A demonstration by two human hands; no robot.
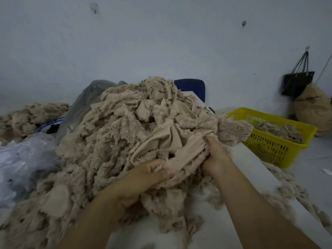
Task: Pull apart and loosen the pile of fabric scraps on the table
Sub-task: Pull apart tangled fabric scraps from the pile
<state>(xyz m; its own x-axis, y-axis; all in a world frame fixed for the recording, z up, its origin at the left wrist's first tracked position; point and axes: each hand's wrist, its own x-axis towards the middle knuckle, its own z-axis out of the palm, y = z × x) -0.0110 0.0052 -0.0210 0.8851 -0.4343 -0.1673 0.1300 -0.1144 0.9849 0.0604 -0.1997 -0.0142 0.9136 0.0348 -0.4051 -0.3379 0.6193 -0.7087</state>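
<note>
Pile (125, 133) of beige fleece scraps, head view: it covers most of the table (255, 159), heaped highest toward the far edge and spilling down to the near edge.

Both my hands are at the pile's right side, near the table's right edge. Left hand (149, 173) has fingers and thumb curled on a fold of a smooth-faced piece (179, 141). Right hand (217, 157) is clamped on the same piece, just beside the left. The hands are close together and not spread yet.

Risks, as I judge them:
- The piece runs up into the heap and looks tangled with others. A hard tug would likely drag a whole clump instead of freeing one scrap.
- I'm working near the right edge. A pull to the right could sweep scraps off the table. Some already lie on the floor there, and a fluffy bit overhangs toward the basket (269, 141).
- The heap is tall and loose, so taking a piece from low on its side could slump the top toward me.
- A plastic bag (23, 155) touches the pile at the left edge and could get dragged in if the heap shifts.
</note>
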